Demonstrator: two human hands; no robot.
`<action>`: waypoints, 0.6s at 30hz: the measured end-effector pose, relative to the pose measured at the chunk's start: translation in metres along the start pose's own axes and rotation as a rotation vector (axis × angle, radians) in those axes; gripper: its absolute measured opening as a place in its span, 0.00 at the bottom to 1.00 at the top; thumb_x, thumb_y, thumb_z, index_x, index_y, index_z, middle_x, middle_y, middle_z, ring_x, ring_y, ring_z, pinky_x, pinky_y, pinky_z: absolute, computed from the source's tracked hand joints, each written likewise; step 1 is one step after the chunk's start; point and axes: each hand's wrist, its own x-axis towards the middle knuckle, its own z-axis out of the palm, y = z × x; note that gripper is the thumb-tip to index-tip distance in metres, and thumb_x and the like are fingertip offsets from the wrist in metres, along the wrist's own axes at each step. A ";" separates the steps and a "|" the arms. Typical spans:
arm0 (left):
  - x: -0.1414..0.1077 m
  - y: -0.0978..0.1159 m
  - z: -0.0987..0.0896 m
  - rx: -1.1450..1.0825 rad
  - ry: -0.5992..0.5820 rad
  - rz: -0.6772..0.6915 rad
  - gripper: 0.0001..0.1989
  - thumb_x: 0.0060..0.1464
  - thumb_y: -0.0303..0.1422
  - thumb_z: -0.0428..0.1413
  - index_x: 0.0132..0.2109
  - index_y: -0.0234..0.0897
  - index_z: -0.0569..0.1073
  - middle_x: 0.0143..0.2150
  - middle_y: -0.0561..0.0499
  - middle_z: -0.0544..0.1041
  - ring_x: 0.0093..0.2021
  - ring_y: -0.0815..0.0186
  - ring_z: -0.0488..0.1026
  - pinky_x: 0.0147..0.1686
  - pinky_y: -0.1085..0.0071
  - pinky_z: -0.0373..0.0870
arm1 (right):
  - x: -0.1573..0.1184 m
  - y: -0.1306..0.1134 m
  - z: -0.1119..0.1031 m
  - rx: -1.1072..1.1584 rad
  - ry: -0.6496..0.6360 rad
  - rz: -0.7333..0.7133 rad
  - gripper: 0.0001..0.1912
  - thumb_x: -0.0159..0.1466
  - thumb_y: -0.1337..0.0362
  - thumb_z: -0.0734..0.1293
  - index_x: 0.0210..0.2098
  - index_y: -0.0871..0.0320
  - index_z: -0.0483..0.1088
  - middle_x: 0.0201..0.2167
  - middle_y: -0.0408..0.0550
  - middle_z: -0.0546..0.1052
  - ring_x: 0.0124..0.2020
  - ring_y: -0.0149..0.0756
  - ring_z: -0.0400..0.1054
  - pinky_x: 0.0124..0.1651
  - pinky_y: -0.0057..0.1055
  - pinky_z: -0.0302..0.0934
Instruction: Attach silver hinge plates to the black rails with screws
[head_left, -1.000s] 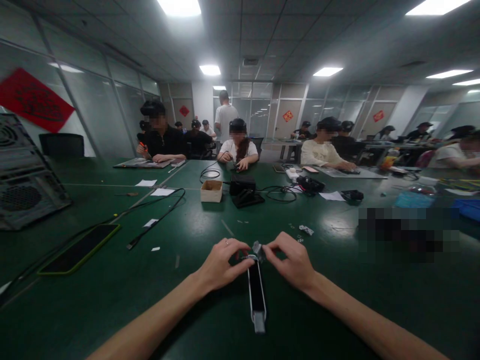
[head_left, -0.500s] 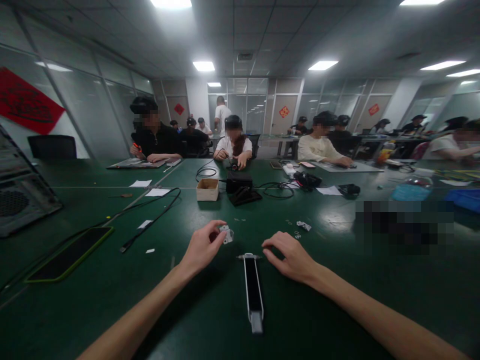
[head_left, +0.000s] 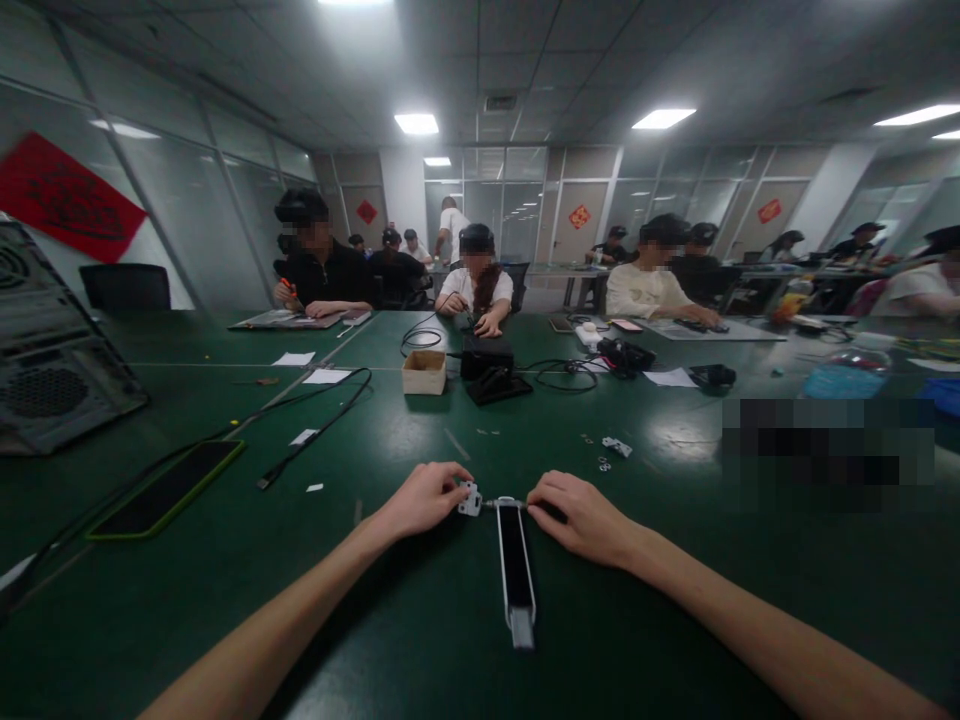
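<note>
A small white metal bracket with holes (head_left: 470, 498) is pinched between the thumb and fingers of my left hand (head_left: 431, 498). It is close to the left end of a thin crosswise rod on a long black device with a pale frame (head_left: 515, 555), which lies on the green table. My right hand (head_left: 574, 512) has its thumb and forefinger closed at the rod's right end. Beyond my right hand lie another small white bracket (head_left: 617, 447) and some tiny rings (head_left: 604, 465).
A phone-like slab with a green edge (head_left: 169, 490) and black cables (head_left: 319, 430) lie left. Ahead are a small open box (head_left: 424, 373) and a black stand (head_left: 499, 385). A computer case (head_left: 60, 350) stands far left. Several people sit across the table (head_left: 360, 400).
My left hand has brought the bracket right and down, close to the rod's left end. My right hand's fingertips have closed in on the rod's right end. The view has shifted slightly.
</note>
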 end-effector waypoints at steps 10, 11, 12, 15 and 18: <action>0.000 0.000 0.000 -0.029 -0.067 -0.014 0.14 0.59 0.36 0.50 0.46 0.33 0.74 0.29 0.51 0.78 0.29 0.65 0.74 0.30 0.73 0.65 | 0.000 0.002 0.003 0.035 0.027 -0.003 0.09 0.66 0.65 0.60 0.39 0.59 0.71 0.36 0.49 0.72 0.37 0.35 0.66 0.40 0.33 0.62; 0.000 0.001 0.001 -0.025 -0.071 -0.012 0.14 0.59 0.36 0.51 0.46 0.33 0.74 0.29 0.51 0.78 0.29 0.65 0.74 0.30 0.73 0.65 | 0.000 0.001 0.003 0.033 0.027 -0.001 0.09 0.66 0.65 0.60 0.39 0.59 0.71 0.36 0.49 0.72 0.37 0.36 0.66 0.39 0.33 0.62; 0.000 0.002 0.001 -0.023 -0.077 -0.009 0.14 0.59 0.36 0.51 0.46 0.33 0.74 0.29 0.51 0.78 0.29 0.65 0.74 0.30 0.73 0.65 | 0.000 0.000 0.002 0.031 0.028 0.001 0.09 0.66 0.65 0.60 0.39 0.59 0.71 0.36 0.50 0.73 0.36 0.36 0.66 0.39 0.33 0.62; -0.002 0.006 0.003 -0.014 -0.084 -0.004 0.14 0.59 0.36 0.51 0.46 0.33 0.74 0.30 0.51 0.78 0.30 0.65 0.74 0.30 0.73 0.66 | 0.001 -0.002 0.002 0.029 0.039 -0.004 0.09 0.66 0.65 0.60 0.38 0.59 0.71 0.35 0.50 0.73 0.36 0.35 0.66 0.39 0.33 0.62; -0.004 0.009 0.004 0.005 -0.059 0.018 0.13 0.60 0.35 0.50 0.48 0.34 0.72 0.31 0.52 0.78 0.31 0.65 0.75 0.31 0.73 0.66 | 0.001 -0.002 0.003 0.034 0.032 -0.008 0.09 0.66 0.65 0.59 0.38 0.59 0.71 0.35 0.50 0.72 0.36 0.35 0.66 0.39 0.33 0.62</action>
